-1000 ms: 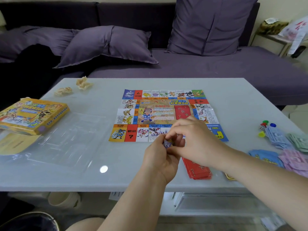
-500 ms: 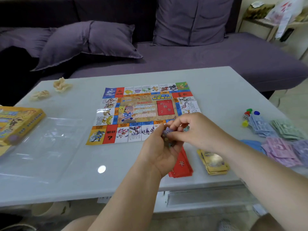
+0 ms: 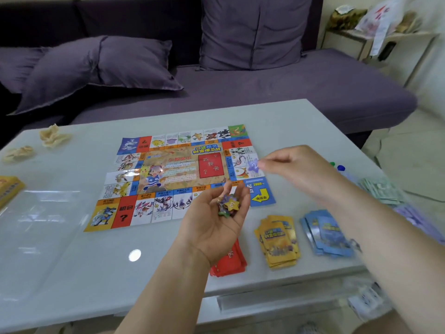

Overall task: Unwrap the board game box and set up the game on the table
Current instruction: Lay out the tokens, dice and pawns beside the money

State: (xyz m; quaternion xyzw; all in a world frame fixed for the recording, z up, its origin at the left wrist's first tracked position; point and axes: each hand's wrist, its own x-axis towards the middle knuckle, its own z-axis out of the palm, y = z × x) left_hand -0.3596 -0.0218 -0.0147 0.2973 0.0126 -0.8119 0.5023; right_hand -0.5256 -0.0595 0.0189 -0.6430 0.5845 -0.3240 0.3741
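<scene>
The colourful game board [image 3: 168, 174] lies unfolded in the middle of the white table [image 3: 72, 261]. My left hand [image 3: 216, 222] is palm up over the board's near edge, cupping a small pile of star tokens [image 3: 228, 204], a yellow star on top. My right hand [image 3: 293, 167] hovers over the board's right edge, pinching one purple star token [image 3: 252, 165] between thumb and finger. Red cards [image 3: 231, 261] lie partly hidden under my left wrist. A yellow card stack [image 3: 278, 239] and a blue card stack [image 3: 325, 233] sit beside them. The yellow game box [image 3: 8, 191] is at the left edge.
Clear plastic wrap [image 3: 41, 220] lies flat at the table's left. Two crumpled paper scraps [image 3: 54, 136] sit at the far left. Green and purple paper money [image 3: 382, 191] and small coloured pawns [image 3: 339, 167] are at the right, behind my right forearm. A purple sofa [image 3: 240, 92] stands behind.
My hands were joined over the board's near edge; now they have parted. The right hand has moved right with one purple star, and the left palm has opened upward, showing the tokens.
</scene>
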